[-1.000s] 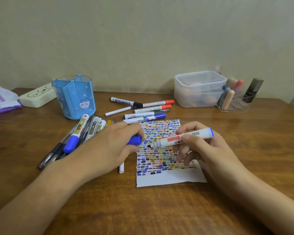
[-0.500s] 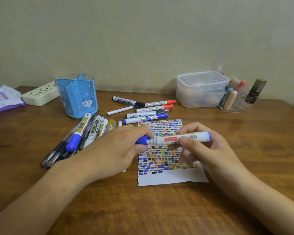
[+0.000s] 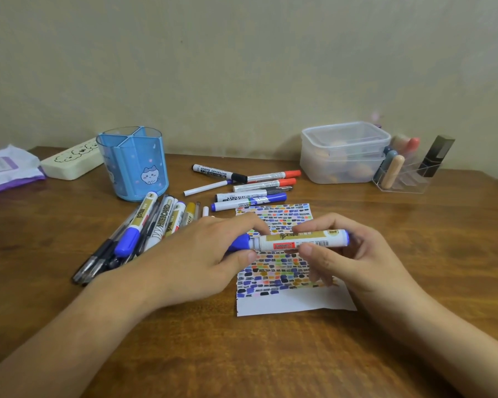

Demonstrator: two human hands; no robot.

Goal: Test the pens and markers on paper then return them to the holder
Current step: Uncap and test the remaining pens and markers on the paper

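Far left: my white and purple packet point(image 3: 5, 168) at the edge of the wooden table point(image 3: 270, 354).
Beside it: a cream case point(image 3: 72, 162) printed with cartoon figures, lying flat.
Back right: my lidded clear plastic container point(image 3: 344, 152), contents blurred.
Right of that: a clear acrylic organizer point(image 3: 406, 182) holding a beige tube point(image 3: 394, 171) and a black tube point(image 3: 435, 156).
Behind: a plain beige wall point(image 3: 242, 67).

Blue marker point(image 3: 296, 241): white barrel, blue cap on, held level above the paper point(image 3: 293, 304). Paper: flat, covered in coloured dashes, bottom strip blank. Holder point(image 3: 134, 165): blue, upright. Loose pens point(image 3: 144, 231) and markers point(image 3: 247, 186) lie beside it.
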